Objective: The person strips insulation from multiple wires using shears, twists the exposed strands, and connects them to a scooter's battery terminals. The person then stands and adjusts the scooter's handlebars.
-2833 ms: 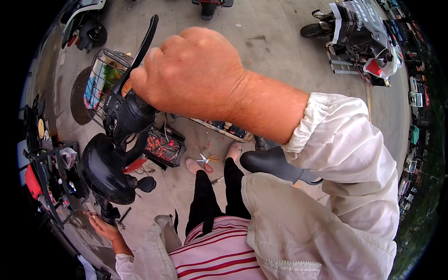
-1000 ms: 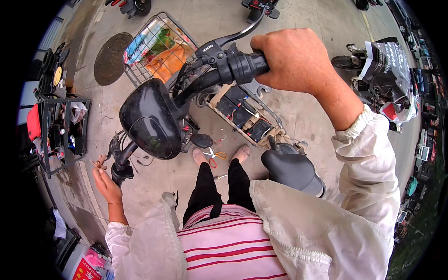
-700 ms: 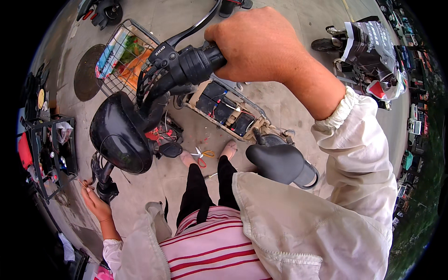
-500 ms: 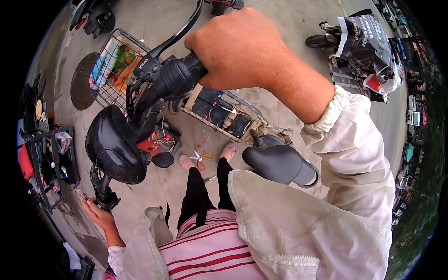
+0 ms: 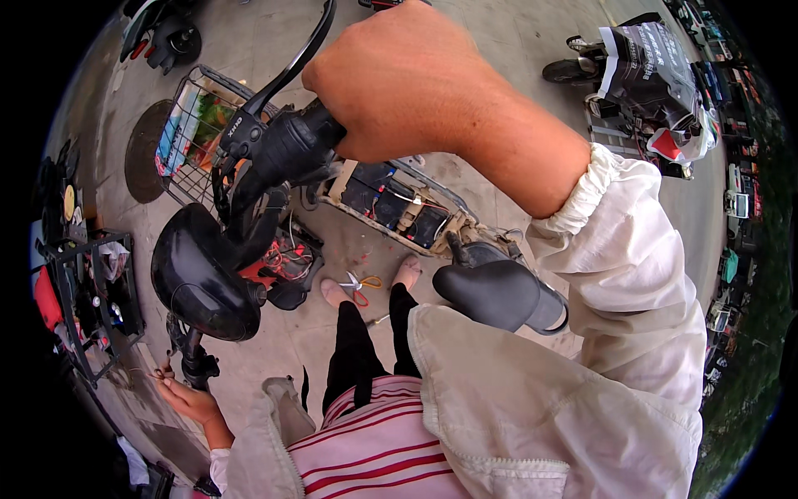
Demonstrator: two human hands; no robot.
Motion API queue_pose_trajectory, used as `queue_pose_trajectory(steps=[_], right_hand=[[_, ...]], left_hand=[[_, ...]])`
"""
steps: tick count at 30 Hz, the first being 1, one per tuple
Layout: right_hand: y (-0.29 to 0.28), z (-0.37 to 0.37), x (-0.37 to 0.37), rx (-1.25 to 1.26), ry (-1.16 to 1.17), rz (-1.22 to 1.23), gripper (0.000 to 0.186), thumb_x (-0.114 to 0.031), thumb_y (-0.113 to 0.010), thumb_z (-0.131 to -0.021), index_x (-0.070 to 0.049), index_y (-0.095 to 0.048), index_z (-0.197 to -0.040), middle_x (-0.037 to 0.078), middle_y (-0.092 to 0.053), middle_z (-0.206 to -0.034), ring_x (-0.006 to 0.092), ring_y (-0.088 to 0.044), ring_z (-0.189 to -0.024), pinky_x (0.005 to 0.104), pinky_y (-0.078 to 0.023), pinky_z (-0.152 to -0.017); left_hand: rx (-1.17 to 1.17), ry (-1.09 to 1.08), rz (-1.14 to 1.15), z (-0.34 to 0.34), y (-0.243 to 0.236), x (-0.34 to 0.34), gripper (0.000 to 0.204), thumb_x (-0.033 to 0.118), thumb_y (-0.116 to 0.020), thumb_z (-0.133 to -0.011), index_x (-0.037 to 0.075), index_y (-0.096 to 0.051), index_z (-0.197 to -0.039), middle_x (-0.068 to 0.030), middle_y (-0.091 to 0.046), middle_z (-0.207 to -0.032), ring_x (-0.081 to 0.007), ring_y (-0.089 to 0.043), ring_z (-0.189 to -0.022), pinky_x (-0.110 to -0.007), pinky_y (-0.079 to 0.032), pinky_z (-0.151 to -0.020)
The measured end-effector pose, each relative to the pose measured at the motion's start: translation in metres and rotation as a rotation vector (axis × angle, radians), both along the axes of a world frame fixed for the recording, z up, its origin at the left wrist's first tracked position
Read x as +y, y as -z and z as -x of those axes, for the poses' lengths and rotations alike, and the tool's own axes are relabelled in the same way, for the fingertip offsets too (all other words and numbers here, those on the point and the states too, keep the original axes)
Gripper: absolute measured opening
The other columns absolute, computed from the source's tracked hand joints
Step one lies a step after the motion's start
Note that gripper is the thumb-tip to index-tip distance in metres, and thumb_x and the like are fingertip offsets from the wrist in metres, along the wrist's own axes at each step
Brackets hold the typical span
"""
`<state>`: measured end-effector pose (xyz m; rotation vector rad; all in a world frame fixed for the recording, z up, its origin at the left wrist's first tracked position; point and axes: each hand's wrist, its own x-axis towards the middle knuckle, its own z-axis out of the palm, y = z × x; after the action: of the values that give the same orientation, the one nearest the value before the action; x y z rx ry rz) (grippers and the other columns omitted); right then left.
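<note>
My right hand [image 5: 403, 87] is closed round the black handlebar grip [image 5: 298, 137] of an electric bike, with its brake lever [image 5: 303, 51] curving away beyond the knuckles. A rounded black headlight housing [image 5: 204, 274] sits between the two sides of the handlebar. At lower left, my left hand [image 5: 189, 402] is beside the other end of the handlebar [image 5: 198, 366]. Its fingers and thumb come together around something thin, too small to name. Dark batteries [image 5: 389, 195] lie in the bike's open frame, ahead of the black saddle [image 5: 486, 291].
A wire basket [image 5: 193, 137] with packages is at the bike's front. Scissors [image 5: 359, 287] with orange handles lie by my feet. A red box with loose wires [image 5: 287, 254] stands below the handlebar. A black rack [image 5: 104, 291] is at left; a covered vehicle [image 5: 652, 75] stands far right.
The right grip has shifted left and slightly up with my right hand still round it. The handlebar has turned a little. My left hand has moved slightly down and right.
</note>
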<state>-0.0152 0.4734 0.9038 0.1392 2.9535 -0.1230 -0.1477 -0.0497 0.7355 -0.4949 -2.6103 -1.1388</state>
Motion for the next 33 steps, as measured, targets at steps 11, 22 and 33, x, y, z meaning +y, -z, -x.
queue_pose_trajectory(steps=[11,22,33], right_hand=[[0.003,-0.021,0.007,-0.001,0.13,-0.124,0.021,-0.029,-0.07,-0.062,-0.011,-0.069,-0.074,0.012,-0.066,-0.068,0.0323,-0.067,-0.07,0.0426,-0.053,-0.064],[0.03,-0.063,0.056,-0.004,0.228,-0.004,0.032,-0.028,-0.075,-0.061,-0.011,-0.071,-0.088,0.012,-0.067,-0.074,0.0318,-0.064,-0.073,0.0404,-0.05,-0.069],[0.043,-0.057,0.061,0.064,0.162,-0.087,0.051,-0.025,-0.077,-0.069,-0.008,-0.062,-0.115,0.017,-0.063,-0.105,0.0336,-0.06,-0.098,0.0389,-0.047,-0.085]], left_hand=[[-0.039,-0.073,0.097,-0.017,-0.028,0.024,0.024,0.018,-0.039,-0.102,-0.002,-0.052,-0.094,-0.0029,-0.045,-0.074,-0.0118,-0.04,-0.062,-0.028,-0.037,-0.061],[0.034,0.042,0.17,-0.017,-0.059,0.076,0.025,0.019,-0.041,-0.102,-0.001,-0.055,-0.097,-0.0039,-0.052,-0.075,-0.012,-0.045,-0.061,-0.028,-0.038,-0.059],[0.098,-0.012,0.214,-0.027,-0.07,0.079,0.027,0.017,-0.043,-0.099,0.0,-0.061,-0.108,-0.0087,-0.059,-0.077,-0.0157,-0.051,-0.058,-0.031,-0.043,-0.058]])
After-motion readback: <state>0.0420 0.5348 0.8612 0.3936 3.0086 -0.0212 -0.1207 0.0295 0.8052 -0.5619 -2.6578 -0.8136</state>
